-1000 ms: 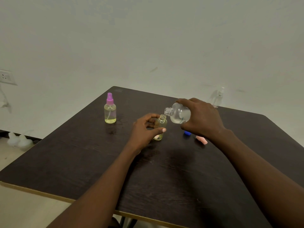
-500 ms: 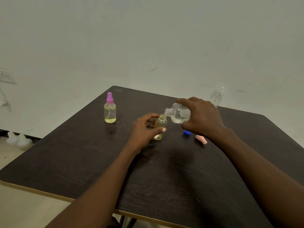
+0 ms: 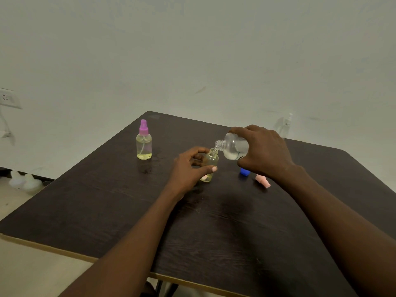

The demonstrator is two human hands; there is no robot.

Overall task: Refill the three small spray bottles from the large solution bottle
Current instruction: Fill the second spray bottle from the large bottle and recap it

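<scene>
Right now the right hand (image 3: 264,151) is gripping the tilted large bottle (image 3: 234,148), its dark label unreadable, while the left hand (image 3: 188,168) is clasping the open small bottle (image 3: 211,165) at its 8 o'clock.

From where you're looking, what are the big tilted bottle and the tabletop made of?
The large solution bottle looks like clear glossy plastic, possibly glass: liquid shows through it, and its neck is threaded. The table looks like dark wood-grain laminate on board: matte streaked top, pale exposed edge.
</scene>
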